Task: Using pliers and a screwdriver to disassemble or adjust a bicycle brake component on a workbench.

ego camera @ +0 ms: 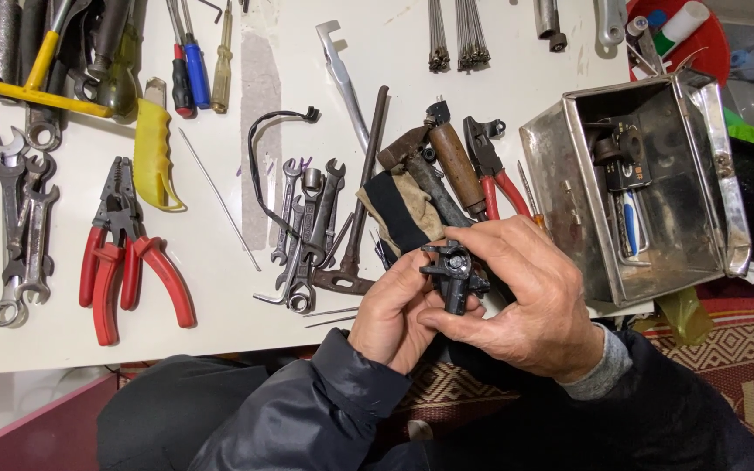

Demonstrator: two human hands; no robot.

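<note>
The surface [220, 288] is white. On it, left of the silver metal box [569, 174], lie red-handled pliers [124, 262], a yellow handle [154, 157] and a blue screwdriver [195, 74].

Both hands, the left hand [392, 316] and the right hand [517, 301], sit at the bench's [220, 336] near edge around a small black metal part [454, 275]; directly beyond them a heap of hammers and a cloth [421, 187] blocks the way; just left, a cluster of spanners [307, 231] crowds in; to the right an open steel box [647, 187] walls off that end; bare white surface lies along the near edge between the red-handled pliers [124, 253] and the spanners; the far-left corner is thick with wrenches [10, 218] and screwdrivers [194, 70].
</note>
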